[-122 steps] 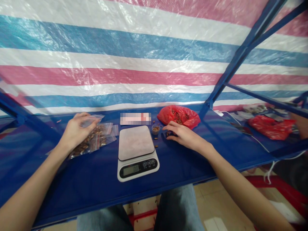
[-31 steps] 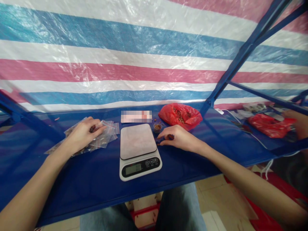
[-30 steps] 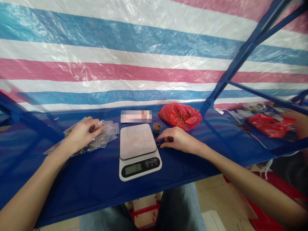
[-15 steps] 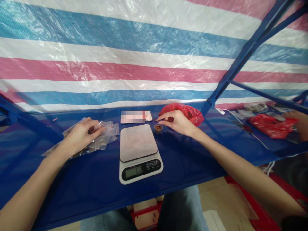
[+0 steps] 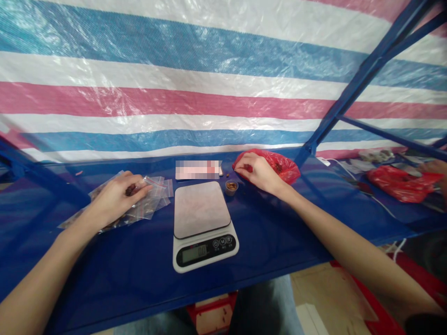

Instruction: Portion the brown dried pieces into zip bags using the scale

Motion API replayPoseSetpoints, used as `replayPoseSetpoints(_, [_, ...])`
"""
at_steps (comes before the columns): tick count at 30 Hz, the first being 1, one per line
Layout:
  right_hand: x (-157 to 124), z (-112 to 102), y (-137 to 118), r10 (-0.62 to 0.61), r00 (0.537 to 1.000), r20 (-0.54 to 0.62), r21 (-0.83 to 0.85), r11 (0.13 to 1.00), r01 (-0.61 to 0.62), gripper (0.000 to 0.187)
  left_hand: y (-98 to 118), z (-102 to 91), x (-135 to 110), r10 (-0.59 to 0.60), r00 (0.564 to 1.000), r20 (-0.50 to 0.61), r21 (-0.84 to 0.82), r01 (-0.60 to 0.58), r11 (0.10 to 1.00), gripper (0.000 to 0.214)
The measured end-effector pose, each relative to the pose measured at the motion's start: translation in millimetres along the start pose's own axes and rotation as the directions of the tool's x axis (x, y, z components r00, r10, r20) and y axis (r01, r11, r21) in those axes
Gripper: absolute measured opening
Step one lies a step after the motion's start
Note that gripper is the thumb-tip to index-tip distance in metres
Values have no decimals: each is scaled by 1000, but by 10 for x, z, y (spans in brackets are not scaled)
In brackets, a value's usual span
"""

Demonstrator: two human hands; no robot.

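Note:
My left hand [image 5: 120, 193] rests with curled fingers on a pile of clear zip bags [image 5: 153, 202] with brown contents. Dark brown pieces [image 5: 131, 189] show between its thumb and fingers. My right hand [image 5: 260, 173] is over the near left side of a red plastic bag [image 5: 286, 170], thumb and fingertips close together; whatever they pinch is too small to make out. Left of those fingertips, one small brown piece [image 5: 227, 175] lies on the table. Just nearer stands a small clear cup [image 5: 231, 188] with brown pieces in it. Between my hands a white kitchen scale [image 5: 202, 209] reads 0.0.
A phone-like flat object [image 5: 199, 170], partly blurred out, lies behind the scale. Blue frame bars [image 5: 344, 100] rise at the right. Beyond them are another red bag [image 5: 401, 184], a white cable and another person's hand [image 5: 435, 168]. A striped sheet [image 5: 174, 102] hangs behind the blue table [image 5: 146, 270].
My right hand has moved slightly right, from beside the small brown piece to the red bag, leaving that piece on the table. My left hand stays on the zip bags.

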State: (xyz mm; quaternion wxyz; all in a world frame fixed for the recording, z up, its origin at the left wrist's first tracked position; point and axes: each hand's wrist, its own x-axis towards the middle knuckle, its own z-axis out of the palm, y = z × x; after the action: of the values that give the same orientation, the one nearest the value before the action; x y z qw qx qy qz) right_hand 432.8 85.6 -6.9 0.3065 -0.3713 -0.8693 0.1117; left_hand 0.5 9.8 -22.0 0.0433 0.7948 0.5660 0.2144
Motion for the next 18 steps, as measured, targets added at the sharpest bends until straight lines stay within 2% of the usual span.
replayPoseSetpoints(2, [11, -33, -92, 30, 999, -23, 123, 992, -27, 13, -2, 3, 0, 1, 1000, 0, 0, -1, 1000, 41])
replayPoseSetpoints(5, [-5, -76, -144, 15, 999, 31, 222, 975, -22, 14, 19, -7, 1, -7, 1000, -2, -5, 7, 1000, 41])
replayPoseSetpoints(7, [-42, -128, -108, 30, 998, 49, 218, 975, -40, 17, 36, -16, 3, -14, 1000, -8, -6, 14, 1000, 42])
replayPoseSetpoints(9, [-95, -199, -39, 59, 991, 116, 216, 973, -84, 19, 47, -22, 7, -23, 1000, -10, -7, 23, 1000, 42])
replayPoseSetpoints(11, [-155, -256, 27, 63, 960, 272, 223, 967, -126, 20, 52, -22, 10, -28, 1000, -8, -12, 28, 1000, 42])
replayPoseSetpoints(13, [-208, -270, 62, 68, 910, 409, 210, 963, -166, 22, 55, -21, 11, -28, 1000, -6, -14, 28, 1000, 43])
replayPoseSetpoints(15, [-243, -237, 64, 80, 890, 449, 177, 968, -176, 21, 58, -20, 9, -27, 1000, -11, -14, 27, 1000, 44])
replayPoseSetpoints(18, [-261, -162, 44, 60, 894, 444, 143, 980, -137, 15, 57, -21, 5, -32, 999, -13, -11, 31, 999, 43])
